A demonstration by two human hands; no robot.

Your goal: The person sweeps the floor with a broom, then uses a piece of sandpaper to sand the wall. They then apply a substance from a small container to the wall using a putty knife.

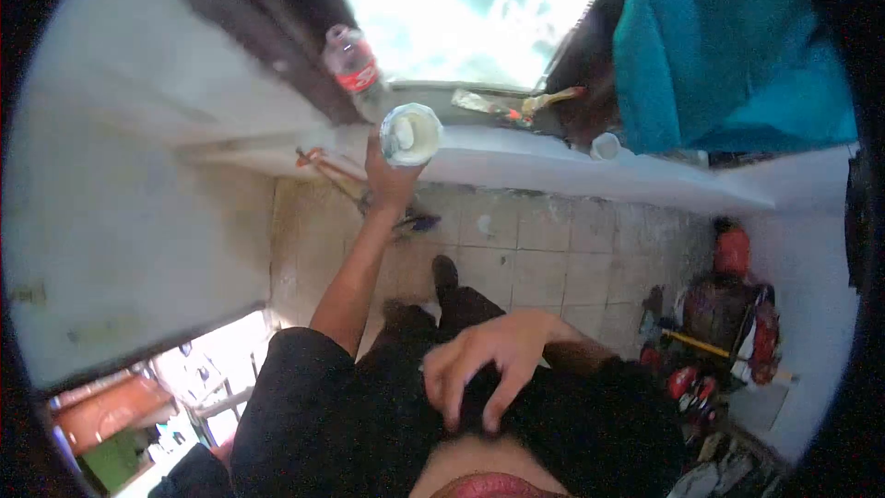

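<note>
We have an open-topped tub (426, 136) in our left hand (392, 175), held out at arm's length just in front of the window ledge (498, 153). That hand is closed around the tub's outer side; we cannot tell exactly where each fingertip lands. Our right hand (502, 350) is near the chest, thumb and fingers apart and bent, with nothing visible in it.

Inside the tub we see something pale and cream-coloured, with a whiter patch; it may be paint, though we cannot be sure. We judge the tub light to moderate in weight, its wall thin and likely to give if we squeeze hard. Smears on the outside could make it slippery. The best hold seems low around the body, fingers wrapped and thumb opposite, clear of the uneven rim, with the mouth kept upward so nothing slops out.

Near it is a clear plastic bottle (350, 63) with a red label. Farther along the ledge are a paintbrush (553, 99) and a small white cup (605, 147).
</note>
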